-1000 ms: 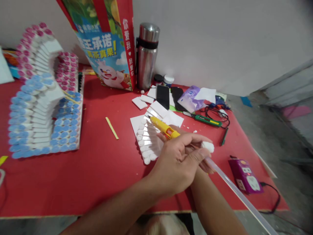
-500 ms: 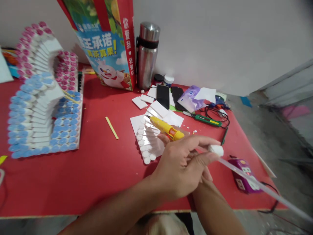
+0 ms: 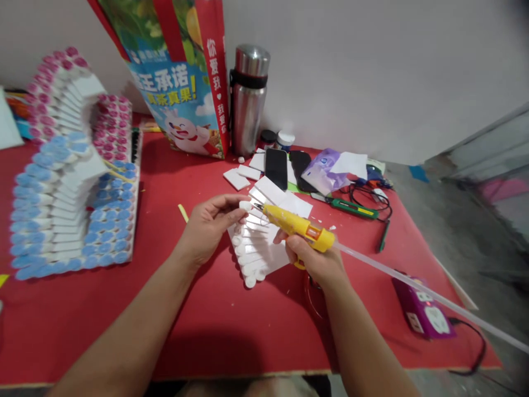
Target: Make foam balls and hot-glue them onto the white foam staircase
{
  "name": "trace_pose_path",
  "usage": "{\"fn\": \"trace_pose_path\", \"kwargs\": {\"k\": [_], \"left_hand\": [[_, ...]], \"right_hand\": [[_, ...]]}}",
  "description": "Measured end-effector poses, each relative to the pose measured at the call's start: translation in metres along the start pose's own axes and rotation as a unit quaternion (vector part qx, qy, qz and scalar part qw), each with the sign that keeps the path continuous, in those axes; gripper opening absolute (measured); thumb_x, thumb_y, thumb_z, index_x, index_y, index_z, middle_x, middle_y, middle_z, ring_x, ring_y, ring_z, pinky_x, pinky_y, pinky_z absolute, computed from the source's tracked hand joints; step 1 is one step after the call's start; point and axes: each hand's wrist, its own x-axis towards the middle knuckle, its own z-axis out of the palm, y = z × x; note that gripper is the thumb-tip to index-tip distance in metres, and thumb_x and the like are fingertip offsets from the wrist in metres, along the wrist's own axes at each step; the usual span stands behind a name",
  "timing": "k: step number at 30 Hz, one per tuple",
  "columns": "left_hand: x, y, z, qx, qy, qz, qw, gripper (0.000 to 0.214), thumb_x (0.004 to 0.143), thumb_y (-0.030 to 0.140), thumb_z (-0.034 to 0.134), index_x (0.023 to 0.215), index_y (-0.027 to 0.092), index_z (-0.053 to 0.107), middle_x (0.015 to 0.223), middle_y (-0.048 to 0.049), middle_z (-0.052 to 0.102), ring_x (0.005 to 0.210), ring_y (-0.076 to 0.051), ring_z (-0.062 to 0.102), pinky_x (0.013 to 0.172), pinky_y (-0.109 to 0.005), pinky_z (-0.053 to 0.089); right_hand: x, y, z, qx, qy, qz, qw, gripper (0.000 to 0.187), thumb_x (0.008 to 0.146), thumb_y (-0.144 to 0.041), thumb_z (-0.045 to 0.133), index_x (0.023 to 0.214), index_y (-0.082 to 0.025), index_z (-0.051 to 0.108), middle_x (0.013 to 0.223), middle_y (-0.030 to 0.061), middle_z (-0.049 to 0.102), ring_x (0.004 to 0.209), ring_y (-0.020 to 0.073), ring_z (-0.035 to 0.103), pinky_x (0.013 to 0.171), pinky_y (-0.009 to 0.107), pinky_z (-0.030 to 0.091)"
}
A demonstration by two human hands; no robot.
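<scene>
My left hand point(image 3: 212, 226) pinches a small white cylindrical piece point(image 3: 245, 205) between thumb and fingertips. Just right of that piece is the metal nozzle of a yellow glue gun point(image 3: 289, 221); whether they touch I cannot tell. My right hand point(image 3: 316, 256) is wrapped around the gun's handle. A long translucent glue stick point(image 3: 384, 267) runs out of its back toward the lower right. Beneath both hands lies a white sheet point(image 3: 270, 262) with white strips fanned across it and round white pieces point(image 3: 243, 259) along its left edge.
Left stands a fan-shaped model with blue point(image 3: 35, 220) and pink point(image 3: 43, 110) round ends. Behind are a printed bag point(image 3: 177, 82), a steel flask point(image 3: 249, 105), phones point(image 3: 276, 167), and a purple packet point(image 3: 324, 171). A green cutter point(image 3: 353, 207) and purple box point(image 3: 425, 309) lie right.
My left hand has moved from over my right wrist to the gun's nozzle, carrying the white piece. My right hand, previously mostly covered, now shows on the glue gun.
</scene>
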Motion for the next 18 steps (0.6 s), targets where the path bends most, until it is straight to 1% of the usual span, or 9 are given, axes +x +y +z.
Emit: {"fn": "trace_pose_path", "kwargs": {"k": [2, 5, 8, 12, 18], "left_hand": [[-0.0033, 0.0, 0.0016, -0.003, -0.004, -0.008, 1.0, 0.024, 0.08, 0.025, 0.084, 0.103, 0.021, 0.081, 0.095, -0.0046, 0.077, 0.079, -0.012, 0.066, 0.074, -0.023, 0.054], [-0.005, 0.0037, 0.0026, -0.006, 0.001, -0.006, 1.0, 0.024, 0.079, 0.024, 0.085, 0.103, 0.021, 0.081, 0.092, -0.0041, 0.076, 0.079, -0.012, 0.067, 0.074, -0.024, 0.054], [-0.0034, 0.005, 0.002, -0.013, 0.002, -0.01, 1.0, 0.025, 0.077, 0.023, 0.085, 0.102, 0.02, 0.081, 0.091, -0.0038, 0.077, 0.076, -0.012, 0.067, 0.073, -0.024, 0.054], [-0.0027, 0.0045, 0.0031, -0.026, 0.005, -0.012, 1.0, 0.026, 0.075, 0.022, 0.087, 0.1, 0.019, 0.081, 0.089, -0.0035, 0.077, 0.075, -0.012, 0.067, 0.073, -0.023, 0.055], [-0.0039, 0.0057, 0.0047, -0.039, 0.008, -0.02, 0.999, 0.026, 0.074, 0.021, 0.087, 0.099, 0.019, 0.082, 0.09, -0.0038, 0.078, 0.078, -0.012, 0.069, 0.076, -0.024, 0.056]], "right_hand": [[0.0004, -0.0002, 0.0016, -0.006, 0.006, 0.0, 1.0, 0.039, 0.088, -0.059, 0.068, 0.08, -0.021, 0.072, 0.057, 0.0006, 0.056, 0.05, 0.0143, 0.048, 0.043, 0.028, 0.036], [0.0002, 0.0001, 0.0039, 0.001, 0.007, 0.01, 1.0, 0.044, 0.087, -0.063, 0.067, 0.072, -0.022, 0.069, 0.057, 0.0015, 0.06, 0.048, 0.0142, 0.051, 0.043, 0.028, 0.037], [-0.0016, 0.0015, 0.0057, 0.014, 0.001, 0.025, 1.0, 0.043, 0.085, -0.062, 0.07, 0.072, -0.021, 0.067, 0.057, 0.0008, 0.062, 0.047, 0.0136, 0.054, 0.045, 0.028, 0.04], [-0.0035, 0.0038, 0.0073, 0.024, 0.01, 0.036, 0.999, 0.041, 0.085, -0.058, 0.071, 0.073, -0.02, 0.065, 0.059, -0.0008, 0.062, 0.048, 0.013, 0.058, 0.046, 0.027, 0.042], [-0.0029, 0.0032, 0.0079, 0.016, 0.015, 0.034, 0.999, 0.038, 0.086, -0.054, 0.071, 0.071, -0.02, 0.063, 0.052, -0.0027, 0.06, 0.046, 0.0117, 0.055, 0.046, 0.025, 0.041]]}}
